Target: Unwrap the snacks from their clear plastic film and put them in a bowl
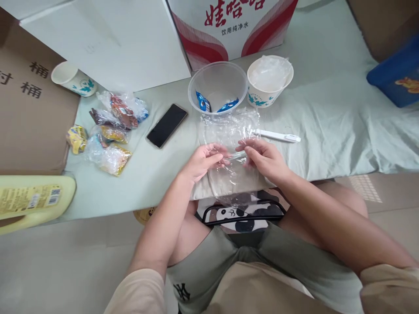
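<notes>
A thin clear plastic bag (229, 179) is spread over the front edge of the cloth-covered surface, part of it hanging towards my lap. My right hand (266, 160) pinches a gathered strip of it between thumb and fingers. Facing it, my left hand (204, 162) has its fingers curled on the same plastic, slightly blurred. Just beyond lies a slim white cutter-like tool (278, 135), its left end by the plastic. Behind the hands stands a translucent plastic bowl (216, 72) with two small blue packets (228, 105) inside.
A paper cup (262, 99) stuffed with clear plastic stands right of the bowl. To the left are a phone (167, 125), several wrapped snacks (122, 111) and another paper cup (75, 80). Boxes (229, 41) line the back; a yellow jug (36, 198) is front left, a blue container (396, 72) right.
</notes>
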A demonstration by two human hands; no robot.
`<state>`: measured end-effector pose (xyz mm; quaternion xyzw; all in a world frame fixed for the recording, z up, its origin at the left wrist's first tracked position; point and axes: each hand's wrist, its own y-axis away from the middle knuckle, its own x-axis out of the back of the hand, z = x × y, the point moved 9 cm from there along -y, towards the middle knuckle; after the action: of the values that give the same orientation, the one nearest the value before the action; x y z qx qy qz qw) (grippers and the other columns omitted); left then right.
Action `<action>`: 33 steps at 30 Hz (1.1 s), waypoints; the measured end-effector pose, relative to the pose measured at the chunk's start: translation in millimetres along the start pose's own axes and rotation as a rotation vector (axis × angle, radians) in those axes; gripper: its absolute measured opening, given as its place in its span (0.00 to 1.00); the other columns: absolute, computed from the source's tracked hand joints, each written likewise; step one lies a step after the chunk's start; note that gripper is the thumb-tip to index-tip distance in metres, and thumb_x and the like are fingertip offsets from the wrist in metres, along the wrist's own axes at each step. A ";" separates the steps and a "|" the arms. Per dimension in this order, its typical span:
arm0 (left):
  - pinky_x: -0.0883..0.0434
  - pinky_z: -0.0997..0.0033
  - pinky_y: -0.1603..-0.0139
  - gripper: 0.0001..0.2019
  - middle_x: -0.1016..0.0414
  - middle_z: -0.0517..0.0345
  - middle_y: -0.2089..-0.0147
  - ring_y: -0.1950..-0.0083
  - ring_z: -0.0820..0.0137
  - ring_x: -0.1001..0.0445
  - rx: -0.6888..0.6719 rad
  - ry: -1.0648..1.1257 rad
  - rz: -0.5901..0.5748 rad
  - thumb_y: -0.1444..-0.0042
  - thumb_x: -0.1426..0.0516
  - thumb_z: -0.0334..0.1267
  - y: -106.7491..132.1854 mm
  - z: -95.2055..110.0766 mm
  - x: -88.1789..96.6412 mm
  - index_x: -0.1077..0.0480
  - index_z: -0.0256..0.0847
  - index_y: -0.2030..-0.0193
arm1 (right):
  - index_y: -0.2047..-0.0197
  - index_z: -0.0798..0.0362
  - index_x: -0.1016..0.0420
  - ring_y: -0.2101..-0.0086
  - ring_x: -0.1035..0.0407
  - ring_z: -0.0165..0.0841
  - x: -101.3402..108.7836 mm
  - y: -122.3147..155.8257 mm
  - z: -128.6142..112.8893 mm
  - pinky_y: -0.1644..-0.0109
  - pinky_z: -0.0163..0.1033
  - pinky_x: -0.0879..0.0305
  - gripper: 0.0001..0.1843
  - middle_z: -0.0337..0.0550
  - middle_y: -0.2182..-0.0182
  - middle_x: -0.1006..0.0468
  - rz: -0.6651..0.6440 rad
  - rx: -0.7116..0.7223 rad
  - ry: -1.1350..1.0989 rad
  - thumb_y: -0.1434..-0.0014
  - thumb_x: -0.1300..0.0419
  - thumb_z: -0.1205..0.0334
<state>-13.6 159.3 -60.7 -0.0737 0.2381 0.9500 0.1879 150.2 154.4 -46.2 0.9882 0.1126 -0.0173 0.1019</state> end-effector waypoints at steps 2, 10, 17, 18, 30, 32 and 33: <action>0.23 0.71 0.65 0.20 0.16 0.53 0.61 0.66 0.69 0.18 -0.043 -0.113 0.065 0.48 0.32 0.46 2.9 5.7 6.3 0.28 0.39 0.53 | 0.44 0.49 0.25 0.76 0.29 0.24 -0.4 0.9 -3.2 0.74 0.35 0.29 0.19 0.47 0.48 0.20 -0.023 0.047 -0.005 0.38 0.37 0.57; 0.28 0.71 0.78 0.16 0.24 0.64 0.78 0.80 0.70 0.25 -0.179 -0.147 -0.034 0.45 0.35 0.50 22.0 22.3 6.9 0.28 0.43 0.57 | 0.65 0.45 0.17 0.66 0.28 0.31 9.4 15.6 -37.6 0.61 0.43 0.25 0.11 0.43 0.53 0.22 0.019 0.493 0.023 0.34 0.39 0.56; 0.25 0.71 0.59 0.03 0.18 0.57 0.66 0.63 0.71 0.20 -0.456 -0.346 0.181 0.48 0.39 0.32 19.2 50.2 31.1 0.22 0.41 0.70 | 0.45 0.39 0.24 0.49 0.27 0.38 14.3 4.0 -20.3 0.46 0.50 0.26 0.17 0.43 0.36 0.33 0.032 0.378 0.084 0.38 0.35 0.57; 0.25 0.70 0.56 0.05 0.17 0.57 0.65 0.61 0.70 0.20 -0.455 -0.384 0.191 0.49 0.40 0.30 18.1 50.0 33.2 0.21 0.41 0.69 | 0.48 0.41 0.22 0.45 0.29 0.40 14.1 3.5 -19.4 0.43 0.51 0.27 0.15 0.43 0.35 0.34 0.035 0.376 0.119 0.39 0.36 0.58; 0.25 0.68 0.59 0.07 0.18 0.55 0.60 0.60 0.68 0.20 -0.411 -0.405 0.134 0.49 0.40 0.34 20.0 41.6 33.5 0.23 0.40 0.62 | 0.38 0.44 0.36 0.39 0.33 0.46 12.2 8.3 -17.8 0.34 0.60 0.36 0.26 0.50 0.38 0.30 0.090 0.393 0.282 0.38 0.40 0.55; 0.24 0.70 0.60 0.10 0.18 0.57 0.60 0.61 0.70 0.20 -0.444 -0.384 0.102 0.50 0.39 0.31 23.1 41.9 27.7 0.26 0.41 0.59 | 0.32 0.45 0.46 0.37 0.34 0.48 7.7 6.9 -14.1 0.32 0.61 0.39 0.38 0.54 0.36 0.34 0.058 0.386 0.322 0.40 0.36 0.50; 0.24 0.70 0.60 0.11 0.19 0.58 0.60 0.61 0.70 0.19 -0.459 -0.364 0.079 0.50 0.39 0.30 25.2 42.0 25.1 0.27 0.42 0.58 | 0.31 0.45 0.48 0.36 0.36 0.49 6.0 6.5 -13.0 0.31 0.61 0.41 0.42 0.55 0.35 0.34 0.046 0.387 0.340 0.42 0.34 0.48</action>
<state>-48.6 167.0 -18.9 0.0668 -0.0179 0.9832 0.1688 157.7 152.2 -32.5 0.9803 0.1003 0.1304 -0.1092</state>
